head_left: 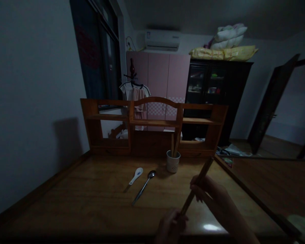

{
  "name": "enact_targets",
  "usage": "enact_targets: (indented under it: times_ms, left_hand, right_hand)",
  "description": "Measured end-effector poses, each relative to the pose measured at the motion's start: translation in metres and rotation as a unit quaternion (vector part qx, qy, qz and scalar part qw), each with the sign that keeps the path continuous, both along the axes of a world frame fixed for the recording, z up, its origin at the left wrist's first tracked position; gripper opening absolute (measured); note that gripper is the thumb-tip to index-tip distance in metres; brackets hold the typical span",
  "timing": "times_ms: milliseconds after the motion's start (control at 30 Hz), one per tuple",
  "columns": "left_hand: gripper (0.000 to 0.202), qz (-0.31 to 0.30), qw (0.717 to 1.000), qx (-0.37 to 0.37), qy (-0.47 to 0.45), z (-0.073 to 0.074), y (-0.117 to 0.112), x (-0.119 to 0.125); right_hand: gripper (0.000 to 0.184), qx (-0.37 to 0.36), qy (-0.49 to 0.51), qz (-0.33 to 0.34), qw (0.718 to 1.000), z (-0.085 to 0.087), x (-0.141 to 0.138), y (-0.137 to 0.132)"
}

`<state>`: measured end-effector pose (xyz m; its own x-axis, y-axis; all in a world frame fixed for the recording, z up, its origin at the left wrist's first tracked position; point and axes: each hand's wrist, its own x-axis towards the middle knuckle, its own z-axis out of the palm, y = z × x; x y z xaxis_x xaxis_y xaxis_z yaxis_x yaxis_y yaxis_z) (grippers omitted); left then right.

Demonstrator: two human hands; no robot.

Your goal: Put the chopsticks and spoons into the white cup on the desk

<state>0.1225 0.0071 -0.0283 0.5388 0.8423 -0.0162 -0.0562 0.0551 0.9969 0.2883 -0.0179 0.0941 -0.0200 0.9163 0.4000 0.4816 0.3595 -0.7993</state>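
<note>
Brown wooden chopsticks (188,203) are held slanting above the front right of the desk, and I cannot tell how many there are. My left hand (171,224) is closed round their lower end. Higher up, the fingers of my right hand (212,193) pinch them near the middle. Beyond my hands stands a pale holder (173,163) with a few chopsticks (176,145) upright in it. To the left lie a metal spoon (143,189) with a long handle and a white ceramic spoon (136,176), apart from each other.
The wooden desk (91,193) has a shelf unit (155,123) along its back edge. A wall (35,84) borders the left side. Behind are clothes on a rack (137,93), a pink wardrobe (157,73), a dark cabinet (218,91) and an open door (271,105).
</note>
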Motion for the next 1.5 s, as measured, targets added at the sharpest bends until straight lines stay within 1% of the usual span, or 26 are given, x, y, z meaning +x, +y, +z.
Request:
enact_targets:
  times_ms: [33, 67, 133, 267, 333, 467, 533, 600, 667, 733, 833, 900, 1033, 1167, 1333, 1500]
  left_hand:
    - [0.040, 0.046, 0.997, 0.054, 0.013, -0.004, 0.008, 0.003]
    - [0.040, 0.076, 0.992, 0.096, 0.023, -0.007, 0.016, 0.005]
    - [0.038, 0.110, 0.984, 0.140, 0.031, -0.013, 0.026, 0.006]
    - [0.031, 0.113, 0.988, 0.106, -0.010, -0.013, 0.030, 0.006]
    - [0.030, 0.125, 0.987, 0.093, -0.040, -0.012, 0.030, 0.008]
    - [0.031, 0.135, 0.986, 0.053, -0.082, -0.016, 0.034, 0.013]
    - [0.033, 0.128, 0.987, 0.036, -0.087, -0.020, 0.037, 0.015]
    - [0.033, 0.122, 0.989, 0.035, -0.080, -0.023, 0.040, 0.015]
    - [0.032, 0.120, 0.989, 0.035, -0.074, -0.023, 0.041, 0.013]
    - [0.029, 0.115, 0.989, 0.026, -0.086, -0.020, 0.040, 0.012]
    - [0.020, 0.103, 0.990, 0.038, -0.092, -0.015, 0.038, 0.008]
    - [0.016, 0.099, 0.991, 0.050, -0.071, -0.012, 0.037, 0.005]
    - [0.018, 0.103, 0.993, 0.054, -0.036, -0.010, 0.036, 0.001]
    - [0.018, 0.111, 0.991, 0.065, -0.028, -0.011, 0.038, -0.001]
    - [0.016, 0.118, 0.988, 0.096, -0.012, -0.012, 0.041, -0.002]
    - [0.017, 0.106, 0.989, 0.103, 0.010, -0.006, 0.041, -0.004]
  right_hand:
    - [0.020, 0.010, -0.007, 0.006, 1.000, 0.000, -0.001, 0.005]
    - [0.019, 0.018, -0.012, 0.013, 1.000, 0.000, -0.002, 0.010]
    - [0.018, 0.023, -0.016, 0.028, 0.999, -0.002, -0.005, 0.016]
    - [0.019, 0.002, -0.012, 0.061, 0.998, -0.009, -0.010, 0.021]
    - [0.019, -0.008, -0.006, 0.067, 0.998, -0.013, -0.011, 0.022]
    - [0.019, -0.022, 0.013, 0.088, 0.996, -0.014, -0.013, 0.022]
    - [0.019, -0.026, 0.017, 0.101, 0.994, -0.012, -0.013, 0.022]
    - [0.019, -0.026, 0.012, 0.108, 0.994, -0.012, -0.013, 0.021]
    - [0.020, -0.024, -0.001, 0.107, 0.994, -0.012, -0.013, 0.021]
    - [0.021, -0.023, -0.014, 0.106, 0.994, -0.013, -0.012, 0.021]
    - [0.024, -0.030, -0.017, 0.111, 0.993, -0.014, -0.013, 0.022]
    - [0.024, -0.035, -0.014, 0.109, 0.993, -0.015, -0.013, 0.022]
    - [0.023, -0.042, -0.024, 0.109, 0.993, -0.014, -0.015, 0.021]
    - [0.024, -0.052, -0.046, 0.124, 0.990, -0.010, -0.016, 0.019]
    - [0.023, -0.038, -0.095, 0.123, 0.987, -0.003, -0.018, 0.017]
    - [0.024, -0.031, -0.110, 0.132, 0.985, 0.001, -0.023, 0.018]
